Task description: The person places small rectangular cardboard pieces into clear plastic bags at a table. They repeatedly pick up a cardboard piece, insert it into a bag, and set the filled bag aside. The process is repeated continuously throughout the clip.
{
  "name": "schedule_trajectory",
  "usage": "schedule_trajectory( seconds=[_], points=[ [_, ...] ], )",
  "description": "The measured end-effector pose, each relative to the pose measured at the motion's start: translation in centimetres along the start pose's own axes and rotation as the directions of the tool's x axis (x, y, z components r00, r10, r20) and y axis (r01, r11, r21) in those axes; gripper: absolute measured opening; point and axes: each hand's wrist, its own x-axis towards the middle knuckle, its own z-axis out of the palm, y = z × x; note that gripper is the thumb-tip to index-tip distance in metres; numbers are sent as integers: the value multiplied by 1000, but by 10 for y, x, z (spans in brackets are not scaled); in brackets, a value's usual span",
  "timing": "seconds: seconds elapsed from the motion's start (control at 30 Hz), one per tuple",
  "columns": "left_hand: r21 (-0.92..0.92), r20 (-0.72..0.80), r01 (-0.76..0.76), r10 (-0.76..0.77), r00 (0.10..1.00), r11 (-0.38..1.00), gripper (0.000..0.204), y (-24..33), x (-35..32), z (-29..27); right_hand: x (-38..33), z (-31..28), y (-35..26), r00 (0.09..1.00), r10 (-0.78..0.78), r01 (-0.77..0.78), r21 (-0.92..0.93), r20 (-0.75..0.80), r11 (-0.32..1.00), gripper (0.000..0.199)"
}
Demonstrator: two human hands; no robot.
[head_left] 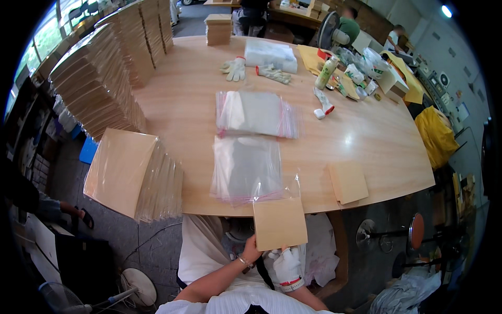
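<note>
A thin square wooden board (280,222) sits partly inside a clear plastic bag (282,189) just off the table's near edge. My bare left hand (251,250) grips the board's lower left corner. My right hand (288,264), in a white work glove, holds its bottom edge. On the table beyond lies a pile of clear bags with red seal strips (246,168), and a second pile (256,113) farther away.
The round wooden table (366,136) carries a small stack of bare boards (348,181) at right, gloves (234,68), a bottle (325,73) and clutter at the far side. Bagged boards (133,174) lean at left, below tall board stacks (97,83). People work in the background.
</note>
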Motion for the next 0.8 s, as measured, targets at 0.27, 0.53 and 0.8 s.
schedule_trajectory(
  seconds=[0.27,0.53,0.8],
  points=[
    [230,82,-24,5,997,973,13,-14,-8,-13,15,-8,9,998,67,-67,-34,-16,997,13],
    [224,118,89,-118,986,971,15,-6,-9,-9,47,15,2,998,46,-46,6,-43,999,10],
    [185,83,49,-65,994,981,16,-7,6,-7,83,47,-15,998,38,-42,64,52,997,9]
  ],
)
